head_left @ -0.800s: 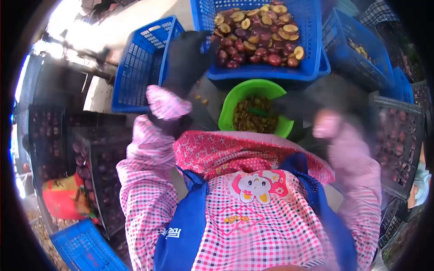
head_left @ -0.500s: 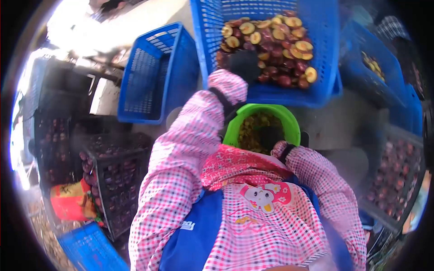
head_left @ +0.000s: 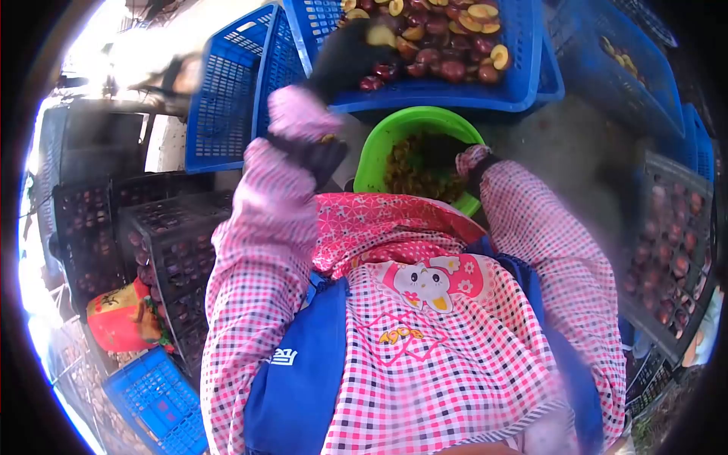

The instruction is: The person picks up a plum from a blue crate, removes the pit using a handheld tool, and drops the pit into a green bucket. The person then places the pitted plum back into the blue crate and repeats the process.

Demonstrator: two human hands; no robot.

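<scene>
My left hand (head_left: 345, 61), in a black glove and blurred, is over the near-left part of a blue crate (head_left: 455, 97) of halved plums (head_left: 453, 70). A yellow plum half (head_left: 381, 36) lies at its fingertips; whether they grip it is unclear. A dark shape (head_left: 315, 158) with a yellow speck shows beside my left sleeve; I cannot make out what it is. My right hand (head_left: 441, 152), also dark-gloved, is down inside a green bucket (head_left: 370, 152), touching or just above brownish-yellow pieces (head_left: 413, 176). Its fingers are hidden.
Another blue crate (head_left: 224, 98) stands at the left, and one with some fruit (head_left: 626, 64) at the right. Black crates of plums (head_left: 182, 258) (head_left: 667, 250) flank me. A red and yellow bag (head_left: 125, 318) and a small blue basket (head_left: 161, 398) are at the lower left.
The view has shifted, so the crates and bucket sit higher in the picture. My left hand has moved left within the crate, towards its near-left corner. My right hand stays in the bucket.
</scene>
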